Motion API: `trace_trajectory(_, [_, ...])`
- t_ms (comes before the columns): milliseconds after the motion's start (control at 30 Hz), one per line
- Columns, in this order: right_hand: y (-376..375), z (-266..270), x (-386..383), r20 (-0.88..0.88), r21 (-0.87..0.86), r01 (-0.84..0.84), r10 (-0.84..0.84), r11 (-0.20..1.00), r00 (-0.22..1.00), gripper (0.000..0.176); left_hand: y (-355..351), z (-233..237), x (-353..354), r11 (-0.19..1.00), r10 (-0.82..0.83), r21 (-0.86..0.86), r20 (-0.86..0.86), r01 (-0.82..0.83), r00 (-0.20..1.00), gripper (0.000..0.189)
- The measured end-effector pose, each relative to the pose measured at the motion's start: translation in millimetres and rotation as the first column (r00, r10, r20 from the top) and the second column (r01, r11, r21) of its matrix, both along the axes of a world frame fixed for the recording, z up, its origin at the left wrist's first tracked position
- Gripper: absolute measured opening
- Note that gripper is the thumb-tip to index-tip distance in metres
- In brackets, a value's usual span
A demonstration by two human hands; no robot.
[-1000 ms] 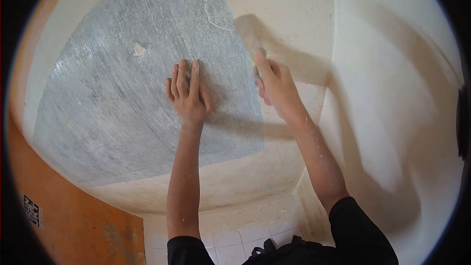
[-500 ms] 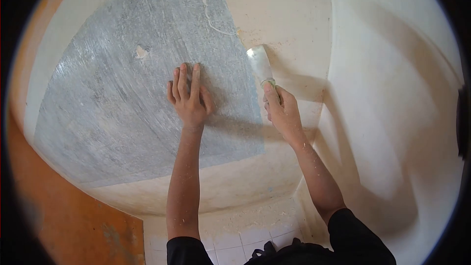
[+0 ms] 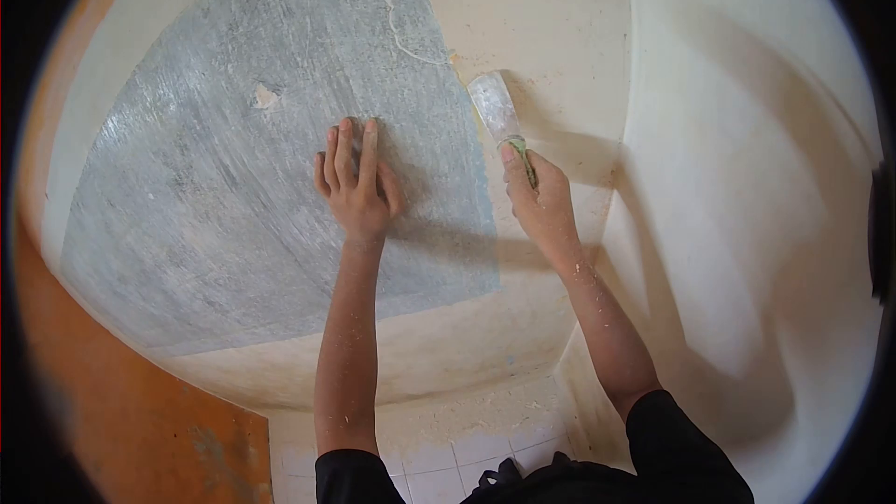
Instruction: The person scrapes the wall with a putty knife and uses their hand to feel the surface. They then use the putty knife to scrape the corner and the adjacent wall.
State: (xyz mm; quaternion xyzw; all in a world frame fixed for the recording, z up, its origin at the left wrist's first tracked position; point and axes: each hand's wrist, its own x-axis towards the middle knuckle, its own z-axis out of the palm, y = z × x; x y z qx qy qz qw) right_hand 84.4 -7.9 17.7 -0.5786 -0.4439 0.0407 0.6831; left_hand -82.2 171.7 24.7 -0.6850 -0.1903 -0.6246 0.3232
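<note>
My left hand (image 3: 357, 182) rests against the grey patch (image 3: 215, 205) on the wall, fingers spread and pointing up. To its right, my right hand (image 3: 539, 194) is wrapped round the green handle of a scraper (image 3: 496, 106). The scraper's wide metal blade points up and slightly left, at the right edge of the grey patch, where it meets the cream wall surface (image 3: 532, 9). A small pale spot (image 3: 267, 97) and a thin wavy pale line (image 3: 392, 14) mark the grey surface.
A white wall (image 3: 747, 177) meets the cream one at a corner on the right, with arm shadows across it. Below are white tiles (image 3: 434, 488) and pale flakes. An orange surface (image 3: 140, 373) lies at the lower left.
The scraper in my right hand has moved slightly up, and its blade now shows more broadly. My left hand has barely shifted.
</note>
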Motion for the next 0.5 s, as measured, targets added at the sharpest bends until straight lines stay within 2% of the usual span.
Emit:
trace_trajectory(67, [0.8, -1.9, -2.1, 0.001, -0.004, 0.005, -0.005, 1.000, 1.000, 0.048, 0.5, -0.1, 2.1, 1.000, -0.011, -0.004, 0.002, 0.011, 1.000, 0.048])
trace_trajectory(133, [9.9, -3.2, 0.6, -0.038, 0.069, -0.036, 0.038, 0.997, 0.999, 0.048, 0.6, -0.8, -0.1, 1.000, -0.009, -0.005, 0.015, 0.009, 1.000, 0.048])
trace_trajectory(267, [4.4, 0.2, 3.6, -0.059, -0.013, -0.037, 0.037, 0.999, 0.998, 0.048, -2.2, 0.9, -0.2, 1.000, 0.004, -0.006, -0.003, -0.004, 1.000, 0.048])
trace_trajectory(333, [8.9, -0.9, 6.5, 0.000, 0.044, -0.004, 0.004, 0.999, 1.000, 0.047, -1.8, -0.6, 1.0, 1.000, -0.011, -0.015, -0.007, 0.010, 1.000, 0.047])
trace_trajectory(500, [8.2, 4.7, 8.3, -0.014, 0.042, -0.037, 0.038, 0.998, 0.999, 0.047, 0.5, -0.4, 0.9, 1.000, 0.011, 0.004, -0.004, -0.011, 1.000, 0.047])
